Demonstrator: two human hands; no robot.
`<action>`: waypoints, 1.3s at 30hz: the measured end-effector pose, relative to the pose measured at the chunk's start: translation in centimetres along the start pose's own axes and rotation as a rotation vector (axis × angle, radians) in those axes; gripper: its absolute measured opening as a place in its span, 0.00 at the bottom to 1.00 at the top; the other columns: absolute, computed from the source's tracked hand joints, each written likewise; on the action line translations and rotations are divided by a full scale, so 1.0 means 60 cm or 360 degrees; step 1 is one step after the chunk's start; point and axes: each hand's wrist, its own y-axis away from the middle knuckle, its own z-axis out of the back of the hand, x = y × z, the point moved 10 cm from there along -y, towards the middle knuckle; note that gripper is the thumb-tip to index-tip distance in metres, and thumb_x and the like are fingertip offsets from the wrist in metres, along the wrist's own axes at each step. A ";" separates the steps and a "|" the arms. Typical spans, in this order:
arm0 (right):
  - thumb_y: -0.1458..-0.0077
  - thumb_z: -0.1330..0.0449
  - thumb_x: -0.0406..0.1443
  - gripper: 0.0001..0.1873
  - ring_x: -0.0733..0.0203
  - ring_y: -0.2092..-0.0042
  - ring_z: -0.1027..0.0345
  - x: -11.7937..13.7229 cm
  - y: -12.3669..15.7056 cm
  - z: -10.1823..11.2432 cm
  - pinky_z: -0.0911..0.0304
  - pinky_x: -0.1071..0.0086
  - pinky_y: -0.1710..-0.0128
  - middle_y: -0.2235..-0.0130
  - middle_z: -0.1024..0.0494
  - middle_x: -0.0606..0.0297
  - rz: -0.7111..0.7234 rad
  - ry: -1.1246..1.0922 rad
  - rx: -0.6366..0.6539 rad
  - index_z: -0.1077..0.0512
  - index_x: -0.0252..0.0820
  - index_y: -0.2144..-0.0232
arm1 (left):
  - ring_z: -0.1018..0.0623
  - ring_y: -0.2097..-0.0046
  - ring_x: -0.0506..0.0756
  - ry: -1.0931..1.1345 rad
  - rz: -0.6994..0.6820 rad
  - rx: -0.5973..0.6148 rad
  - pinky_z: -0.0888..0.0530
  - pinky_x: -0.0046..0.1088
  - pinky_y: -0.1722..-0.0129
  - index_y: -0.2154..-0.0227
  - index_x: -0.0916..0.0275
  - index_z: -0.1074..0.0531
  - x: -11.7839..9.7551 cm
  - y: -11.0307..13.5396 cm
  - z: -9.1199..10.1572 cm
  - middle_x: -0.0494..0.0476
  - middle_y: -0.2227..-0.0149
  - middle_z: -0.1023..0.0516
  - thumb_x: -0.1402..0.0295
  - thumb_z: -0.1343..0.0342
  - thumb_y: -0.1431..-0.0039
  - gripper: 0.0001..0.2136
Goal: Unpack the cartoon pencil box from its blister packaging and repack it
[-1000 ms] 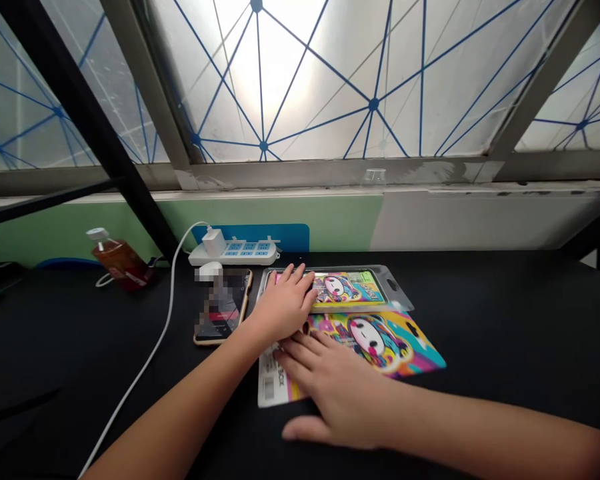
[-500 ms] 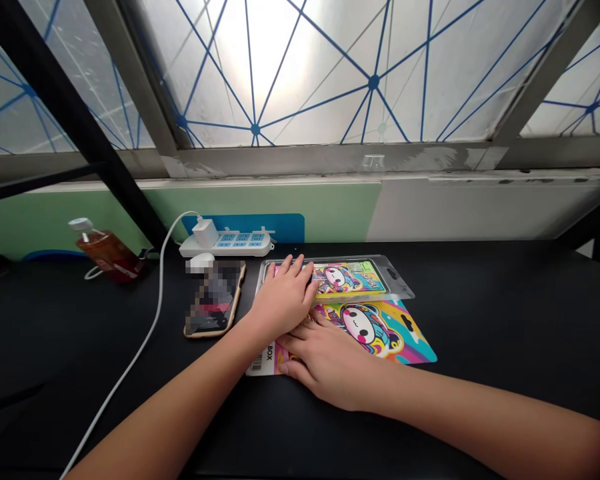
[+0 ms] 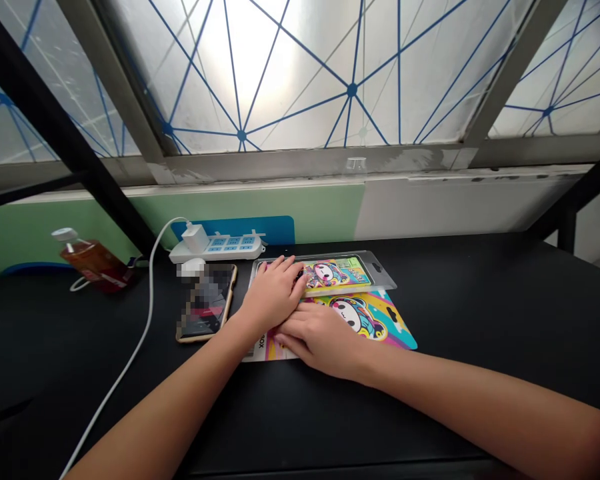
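Resting my left hand (image 3: 273,292) palm down on the left end of a clear plastic blister pack (image 3: 336,275), I have my fingers loosely spread, pointing toward the far edge of the tabletop (image 3: 480,313), and not closed around anything. The pack lies flat near the middle of that far edge. Its long axis runs left to right, and its hang tab with a punched hole points right. A bright cartoon-printed package shows through the plastic.

My right hand (image 3: 320,341) also lies flat and open, fingertips pointing left, on a colourful printed card (image 3: 367,317) just in front of the pack. The card's long axis also runs roughly left to right, with printed lettering at its left end.

Just left of my left hand lies a smartphone (image 3: 205,303) in a gold case, its screen blurred. Beyond it, along the far edge, sit a white power strip (image 3: 215,248) with a white cable (image 3: 145,320) and a bottle of amber drink (image 3: 93,263).
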 end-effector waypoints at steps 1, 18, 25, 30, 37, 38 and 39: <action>0.31 0.51 0.37 0.18 0.57 0.61 0.27 -0.004 -0.001 0.018 0.34 0.64 0.56 0.65 0.18 0.60 0.0028 0.0076 -0.0058 0.24 0.41 0.67 | 0.37 0.31 0.64 -0.0003 -0.0006 0.0003 0.40 0.50 0.34 0.40 0.60 0.31 0.000 0.001 0.000 0.60 0.33 0.33 0.59 0.62 0.27 0.22; 0.49 0.39 0.62 0.38 0.40 0.47 0.33 -0.303 0.049 0.118 0.33 0.50 0.48 0.51 0.29 0.50 -0.0798 0.0298 0.0429 0.25 0.43 0.47 | 0.36 0.33 0.65 -0.0137 -0.0127 -0.0057 0.41 0.54 0.35 0.38 0.61 0.35 -0.017 0.000 -0.004 0.63 0.34 0.33 0.59 0.64 0.26 0.23; 0.50 0.38 0.61 0.34 0.41 0.47 0.35 -0.301 0.043 0.124 0.36 0.49 0.47 0.51 0.29 0.51 -0.0788 0.0404 0.0370 0.24 0.44 0.52 | 0.29 0.38 0.63 -0.0063 -0.0039 -0.0125 0.50 0.56 0.32 0.40 0.59 0.33 0.014 0.008 0.028 0.59 0.39 0.26 0.56 0.59 0.27 0.21; 0.54 0.33 0.60 0.32 0.40 0.48 0.36 -0.283 0.042 0.141 0.36 0.48 0.49 0.51 0.28 0.51 -0.0724 0.0515 0.0162 0.26 0.44 0.56 | 0.28 0.38 0.65 -0.0011 -0.0002 -0.0115 0.46 0.58 0.34 0.39 0.60 0.33 0.052 0.009 0.043 0.61 0.40 0.25 0.52 0.54 0.29 0.24; 0.49 0.31 0.47 0.22 0.44 0.53 0.30 -0.225 0.045 0.158 0.39 0.46 0.46 0.56 0.23 0.55 -0.0479 0.0621 -0.0233 0.32 0.44 0.57 | 0.26 0.41 0.66 0.0077 -0.0053 -0.0270 0.34 0.50 0.40 0.39 0.62 0.34 0.076 0.005 0.070 0.66 0.43 0.24 0.55 0.39 0.37 0.28; 0.46 0.32 0.44 0.19 0.45 0.54 0.29 -0.212 0.044 0.162 0.39 0.45 0.45 0.56 0.23 0.55 -0.0439 0.0643 -0.0264 0.32 0.44 0.57 | 0.25 0.43 0.65 0.0096 -0.0087 -0.0302 0.30 0.46 0.43 0.40 0.63 0.32 0.071 0.007 0.080 0.66 0.46 0.23 0.57 0.36 0.39 0.27; 0.44 0.34 0.42 0.17 0.45 0.54 0.29 -0.196 0.045 0.168 0.39 0.45 0.45 0.56 0.23 0.55 -0.0393 0.0673 -0.0300 0.32 0.44 0.57 | 0.25 0.46 0.65 0.0096 -0.0142 -0.0347 0.27 0.43 0.47 0.43 0.63 0.30 0.062 0.012 0.094 0.65 0.48 0.22 0.59 0.34 0.41 0.26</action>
